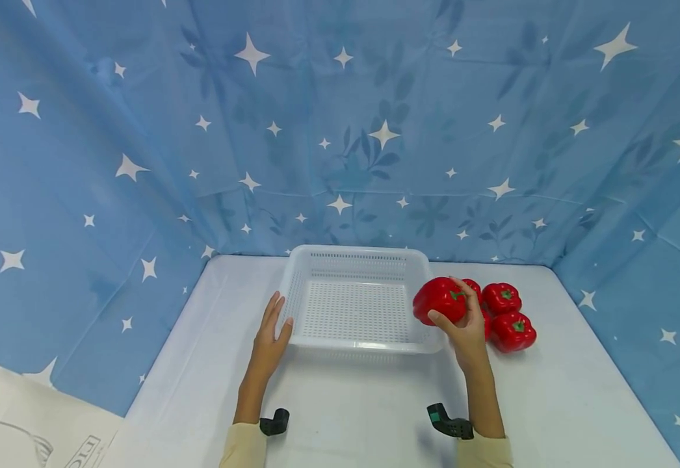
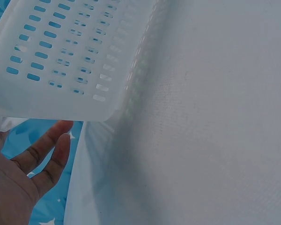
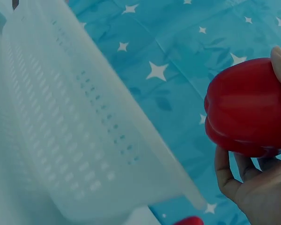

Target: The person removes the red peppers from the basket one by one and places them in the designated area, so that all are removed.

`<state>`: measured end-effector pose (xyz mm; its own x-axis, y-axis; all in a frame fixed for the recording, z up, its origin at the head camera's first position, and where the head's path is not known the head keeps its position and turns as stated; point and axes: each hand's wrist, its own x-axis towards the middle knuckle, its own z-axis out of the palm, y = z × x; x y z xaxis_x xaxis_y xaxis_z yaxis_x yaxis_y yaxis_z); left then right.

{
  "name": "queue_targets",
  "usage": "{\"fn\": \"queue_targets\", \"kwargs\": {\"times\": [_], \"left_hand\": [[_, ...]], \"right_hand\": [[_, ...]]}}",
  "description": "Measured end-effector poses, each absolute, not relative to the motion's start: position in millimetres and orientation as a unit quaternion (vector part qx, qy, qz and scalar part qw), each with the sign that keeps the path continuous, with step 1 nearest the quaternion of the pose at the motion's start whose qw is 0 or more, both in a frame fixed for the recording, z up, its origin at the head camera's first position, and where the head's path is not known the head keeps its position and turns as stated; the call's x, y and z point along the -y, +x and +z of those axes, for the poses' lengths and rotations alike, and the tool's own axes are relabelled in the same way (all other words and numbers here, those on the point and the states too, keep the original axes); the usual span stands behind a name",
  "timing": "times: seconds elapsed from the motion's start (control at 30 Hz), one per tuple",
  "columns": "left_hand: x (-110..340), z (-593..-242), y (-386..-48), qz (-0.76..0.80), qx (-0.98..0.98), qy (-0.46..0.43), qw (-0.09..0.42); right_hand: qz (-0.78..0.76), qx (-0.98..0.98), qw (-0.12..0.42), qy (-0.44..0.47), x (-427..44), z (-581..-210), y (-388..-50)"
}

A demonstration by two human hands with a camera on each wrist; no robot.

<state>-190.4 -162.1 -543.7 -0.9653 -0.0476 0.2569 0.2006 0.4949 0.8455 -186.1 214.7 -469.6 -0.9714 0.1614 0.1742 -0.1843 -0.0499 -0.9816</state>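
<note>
A red bell pepper with a green stem is held up by my right hand, thumb on one side and fingers on the other, above the right rim of a white perforated plastic basket. The right wrist view shows the same pepper apart from the basket wall. On the basket's left side, my left hand has its fingers extended near the rim. From the left wrist view, those fingertips come close to the basket corner; whether they touch it I cannot tell.
Several more red bell peppers lie on the white table right of the basket, some partly hidden behind my right hand. A blue curtain with white stars hangs behind the table and along both sides.
</note>
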Motion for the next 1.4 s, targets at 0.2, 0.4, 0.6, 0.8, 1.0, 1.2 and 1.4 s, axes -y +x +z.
{"fn": "queue_targets", "kwargs": {"times": [0.2,0.4,0.6,0.8,1.0,1.2,1.4], "left_hand": [[163,-543,-191,-0.503,0.854,-0.05,0.124],[162,-544,-190,-0.504,0.854,-0.048,0.122],[162,-543,-190,-0.504,0.854,-0.049,0.123],[162,-542,-190,-0.505,0.853,-0.046,0.121],[162,-543,-189,-0.507,0.853,-0.043,0.117],[162,-543,-189,-0.505,0.853,-0.043,0.12],[161,-543,-190,-0.504,0.853,-0.042,0.125]], "right_hand": [[0.71,0.679,0.179,-0.051,-236,-475,-168],[0.685,0.685,0.232,-0.088,-253,-493,-153],[0.661,0.687,0.279,-0.111,-263,-511,-140],[0.604,0.73,0.274,-0.166,-268,-532,-128],[0.565,0.755,0.231,-0.238,-272,-549,-123],[0.552,0.775,0.182,-0.248,-277,-562,-123],[0.533,0.794,0.183,-0.228,-276,-568,-126]]}}
